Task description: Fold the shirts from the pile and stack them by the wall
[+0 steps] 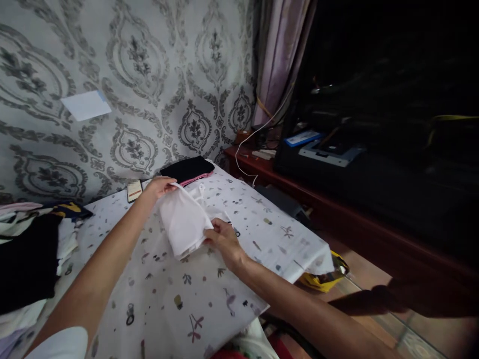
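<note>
A white piece of cloth, perhaps a garment [184, 222], is folded over and held between my two hands above the patterned tablecloth. My left hand [161, 187] pinches its upper left corner. Lower on the right edge, my right hand [223, 240] grips the cloth between thumb and fingers. Just behind it lies a neat stack of folded black and pink clothes [188, 170]. A phone with a lit screen [134, 191] rests near my left wrist.
Loose clothes [28, 254] are heaped at the left. On the right stands a dark red cabinet [299, 187] with a big black screen [389, 89] and a white cable [245, 142]. A yellow bag [324, 281] sits on the floor beyond the table corner.
</note>
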